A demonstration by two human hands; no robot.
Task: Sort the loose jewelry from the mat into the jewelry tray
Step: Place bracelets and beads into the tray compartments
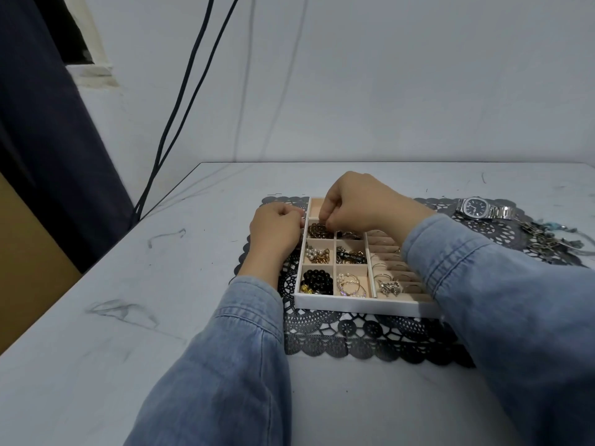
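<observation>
I am watching the white, beige-lined jewelry tray (pixel 354 305) sitting on the black lace mat (pixel 370 336), with black beads (pixel 317 281) and hoop earrings (pixel 351 284) filling its nearest compartments. The left hand (pixel 273 230) is curling at the tray's left wall; I cannot tell whether it grips anything. The right hand (pixel 357 201) fingers are pinching a brown chain (pixel 317 231) in a farther compartment. A wristwatch (pixel 478 207) is lying on the mat, far right.

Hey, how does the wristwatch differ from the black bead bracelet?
The wristwatch is silver metal with a dark dial; the black bead bracelet is round dark beads. The wristwatch lies loose on the mat; the black bead bracelet sits in the near left compartment of the tray. Neither is being touched.
</observation>
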